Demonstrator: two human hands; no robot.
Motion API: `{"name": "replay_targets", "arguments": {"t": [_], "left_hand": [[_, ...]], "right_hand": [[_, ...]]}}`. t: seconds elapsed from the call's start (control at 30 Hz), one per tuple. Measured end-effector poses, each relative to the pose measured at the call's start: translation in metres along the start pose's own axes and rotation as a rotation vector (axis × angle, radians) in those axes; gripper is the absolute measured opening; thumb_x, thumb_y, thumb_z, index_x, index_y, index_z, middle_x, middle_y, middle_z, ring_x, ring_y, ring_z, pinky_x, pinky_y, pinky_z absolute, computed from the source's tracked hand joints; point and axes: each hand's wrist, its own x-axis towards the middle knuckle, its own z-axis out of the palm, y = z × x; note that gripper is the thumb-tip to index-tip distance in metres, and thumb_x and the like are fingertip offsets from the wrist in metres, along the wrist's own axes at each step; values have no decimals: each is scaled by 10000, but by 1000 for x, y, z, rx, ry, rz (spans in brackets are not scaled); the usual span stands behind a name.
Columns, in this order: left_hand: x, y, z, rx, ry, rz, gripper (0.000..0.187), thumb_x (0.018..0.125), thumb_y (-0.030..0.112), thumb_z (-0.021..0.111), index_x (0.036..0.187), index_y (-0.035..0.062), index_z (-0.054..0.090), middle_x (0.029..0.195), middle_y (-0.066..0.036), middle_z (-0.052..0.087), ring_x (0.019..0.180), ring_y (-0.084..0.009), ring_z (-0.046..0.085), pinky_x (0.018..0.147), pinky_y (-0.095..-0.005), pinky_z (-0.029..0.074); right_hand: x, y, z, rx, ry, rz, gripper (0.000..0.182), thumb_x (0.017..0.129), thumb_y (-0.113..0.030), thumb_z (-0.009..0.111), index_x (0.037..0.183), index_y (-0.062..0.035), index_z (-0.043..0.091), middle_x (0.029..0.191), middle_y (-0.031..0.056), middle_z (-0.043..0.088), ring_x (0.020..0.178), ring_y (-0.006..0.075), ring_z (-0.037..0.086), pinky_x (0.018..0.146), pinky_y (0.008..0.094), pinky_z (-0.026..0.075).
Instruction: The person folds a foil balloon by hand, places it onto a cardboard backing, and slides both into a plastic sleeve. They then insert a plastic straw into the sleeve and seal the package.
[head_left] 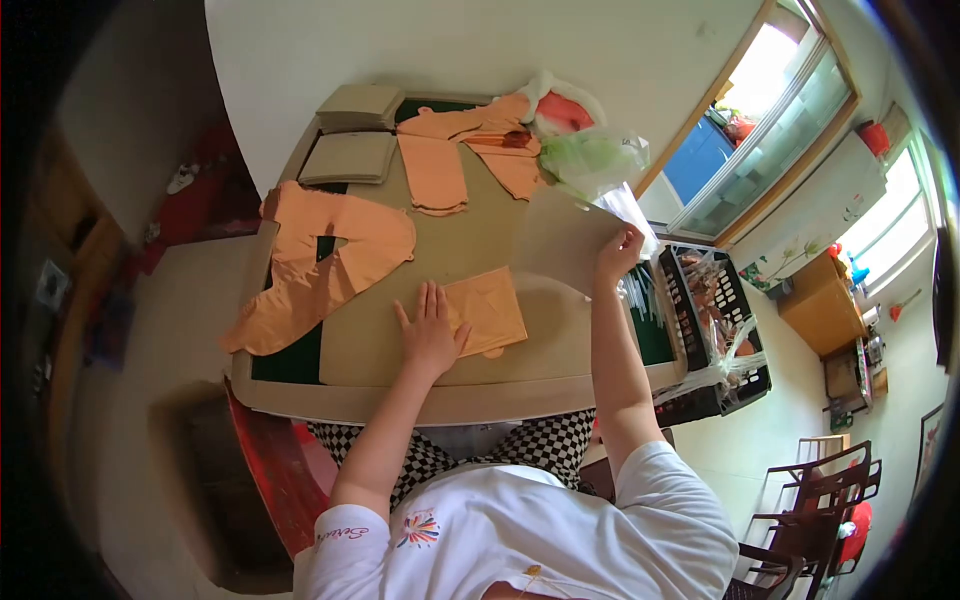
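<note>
A folded orange cloth-like piece (492, 312) lies flat on the brown board in front of me. My left hand (432, 336) is pressed flat at its left edge with the fingers spread. Raised over the right side of the table, my right hand (618, 256) pinches a thin greyish sheet (562, 238) by its right edge. That sheet is tilted, and its lower part hangs close to the folded piece. To the left spreads a larger unfolded orange piece (350, 235), with an opening in its middle.
More orange pieces (436, 180) lie at the back. Two stacks of grey-brown cardboard (348, 158) stand at the back left. Clear and green plastic bags (592, 158) sit at the back right. A black crate (712, 290) holding wrapped items stands beside the table's right edge.
</note>
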Motion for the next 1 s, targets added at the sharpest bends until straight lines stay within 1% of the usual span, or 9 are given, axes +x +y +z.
{"name": "replay_targets", "arguments": {"t": [0.23, 0.33, 0.47, 0.57, 0.67, 0.7, 0.83, 0.93, 1.0], "left_hand": [[0, -1, 6, -10, 48, -10, 810, 907, 535, 419, 1456, -7, 171, 1530, -145, 186, 1431, -240, 128, 1113, -605, 36], [1, -1, 7, -56, 77, -5, 827, 899, 542, 429, 1454, -15, 172, 1525, -152, 200, 1431, -245, 132, 1116, -594, 7], [2, -2, 9, -84, 92, 14, 835, 896, 553, 429, 1454, -15, 175, 1525, -152, 200, 1429, -252, 138, 1114, -595, 9], [1, -3, 8, -77, 76, 23, 820, 900, 536, 438, 1457, -5, 173, 1531, -146, 183, 1430, -246, 134, 1109, -607, 30], [-2, -2, 7, -88, 59, 29, 806, 902, 516, 456, 1456, -1, 180, 1532, -144, 178, 1429, -245, 138, 1107, -613, 45], [0, -1, 7, -96, 58, 37, 804, 901, 510, 463, 1454, -2, 184, 1532, -146, 181, 1428, -246, 142, 1107, -613, 46], [4, -4, 16, -91, 88, 80, 794, 900, 496, 477, 1455, 6, 190, 1527, -146, 195, 1425, -246, 153, 1108, -609, 55], [2, -5, 14, -70, 81, 83, 781, 906, 490, 472, 1457, 14, 193, 1526, -142, 201, 1425, -246, 155, 1109, -606, 60], [1, -3, 11, -61, 69, 76, 774, 908, 487, 472, 1458, 18, 194, 1526, -140, 200, 1424, -246, 155, 1111, -603, 62]], "right_hand": [[-21, 36, 19, 89, -17, 190, 121, 884, -28, 491, 983, -49, 557, 777, 100, 583, 686, 177, 539, 628, 309, 446], [-34, 38, 27, -161, -390, 160, 161, 851, -23, 500, 971, -66, 599, 750, 103, 593, 681, 164, 547, 620, 306, 450], [-77, 28, 31, -51, -903, 52, 199, 815, -59, 552, 994, -66, 638, 744, 131, 634, 691, 203, 605, 635, 330, 486], [-102, -6, 6, -49, -985, 118, 207, 813, -29, 551, 1006, -49, 623, 829, 141, 647, 772, 251, 636, 691, 352, 511], [-106, -28, -18, -41, -770, -101, 240, 814, 0, 546, 1041, -42, 610, 954, 153, 639, 867, 290, 635, 759, 366, 518], [-108, -31, -26, -55, -881, -101, 287, 820, 20, 530, 1088, -51, 602, 1037, 154, 617, 909, 308, 620, 794, 368, 509], [-113, -27, -28, 8, -856, -309, 318, 822, 12, 553, 1126, -57, 610, 1009, 130, 635, 853, 243, 641, 742, 336, 530], [-109, -20, -19, 107, -1074, 8, 265, 829, -27, 585, 1092, -40, 620, 939, 123, 665, 805, 211, 648, 723, 322, 523], [-105, -22, -19, 7, -1132, 10, 245, 835, -56, 602, 1078, -32, 623, 898, 125, 675, 774, 201, 648, 712, 314, 516]]}}
